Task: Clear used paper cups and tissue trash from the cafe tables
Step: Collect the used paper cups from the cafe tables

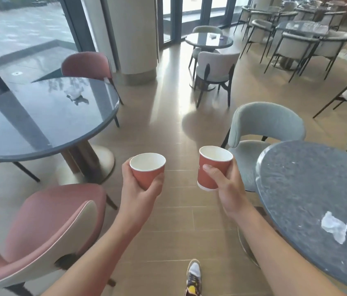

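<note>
left cup (148, 170), right cup (213, 167): red, empty, held | tissue (333, 228): crumpled, right table (307, 189) | tissue wad (75, 92): left table (29, 129)

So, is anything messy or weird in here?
Yes: a crumpled tissue lies on the speckled table at the right, and a second tissue on the glossy table at the left. The held left cup and right cup look empty; no spill shows.

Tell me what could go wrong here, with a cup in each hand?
The left hand grips one red cup, the right hand a second cup. Grabbing the crumpled tissue on the speckled table would mean juggling, so a cup could drop. The pink chair and grey chair narrow the path; a bump is possible.
</note>
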